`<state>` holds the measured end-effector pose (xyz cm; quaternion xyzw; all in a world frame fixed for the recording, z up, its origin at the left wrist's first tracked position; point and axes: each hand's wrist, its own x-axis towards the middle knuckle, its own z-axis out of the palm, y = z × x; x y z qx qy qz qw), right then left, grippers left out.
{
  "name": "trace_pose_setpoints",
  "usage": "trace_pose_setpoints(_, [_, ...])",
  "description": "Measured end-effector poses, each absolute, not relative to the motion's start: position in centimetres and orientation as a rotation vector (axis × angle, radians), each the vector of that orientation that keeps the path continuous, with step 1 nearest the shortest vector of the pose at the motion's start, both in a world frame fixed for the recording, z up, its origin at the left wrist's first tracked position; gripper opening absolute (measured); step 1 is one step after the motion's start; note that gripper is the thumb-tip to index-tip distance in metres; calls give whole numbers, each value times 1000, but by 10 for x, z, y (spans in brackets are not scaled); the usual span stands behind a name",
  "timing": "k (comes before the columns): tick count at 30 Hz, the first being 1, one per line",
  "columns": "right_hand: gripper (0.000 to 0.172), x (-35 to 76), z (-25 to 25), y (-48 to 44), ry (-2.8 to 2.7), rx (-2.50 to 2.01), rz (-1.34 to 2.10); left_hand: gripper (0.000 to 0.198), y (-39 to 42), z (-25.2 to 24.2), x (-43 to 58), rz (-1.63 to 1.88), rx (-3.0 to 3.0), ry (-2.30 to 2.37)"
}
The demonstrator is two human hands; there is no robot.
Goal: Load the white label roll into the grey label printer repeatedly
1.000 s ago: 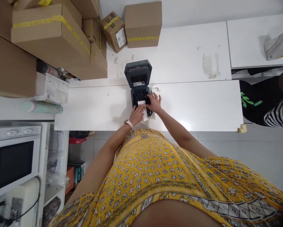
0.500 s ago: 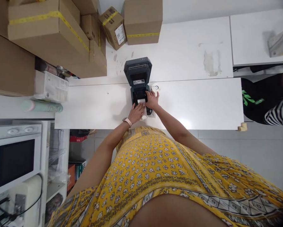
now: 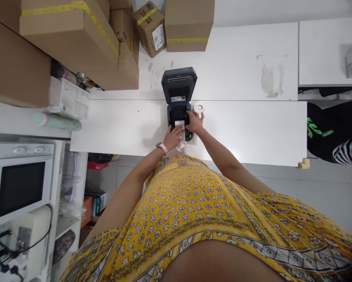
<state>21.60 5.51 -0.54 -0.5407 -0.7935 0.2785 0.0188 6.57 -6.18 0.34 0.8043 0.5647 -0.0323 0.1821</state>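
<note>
Paper (image 3: 179,123) lies under the left hand (image 3: 173,137), inside the printer (image 3: 177,111) just ahead of it — whether those fingers pinch or merely press, I can't tell from here — while the right hand (image 3: 195,122), thumb and fingers spread apart, touches the printer's near side (a white roll (image 3: 198,106) sits just beyond its fingers). An uneven tug could, I reckon, crease or skew the paper; a knock might drop the raised lid (image 3: 179,83) onto both hands.

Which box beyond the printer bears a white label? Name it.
The small angled box, left of the large box, whose visible sides bear none.
</note>
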Motion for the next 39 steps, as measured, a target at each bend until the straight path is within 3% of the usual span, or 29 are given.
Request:
trace_pose_setpoints(31, [87, 216, -3, 49, -2443, -1725, 887, 71, -88, 15, 79, -271, 2226, 1521])
trace_pose_setpoints(39, [69, 216, 40, 97, -2168, -1496, 607, 62, -103, 24, 58, -337, 2226, 1363])
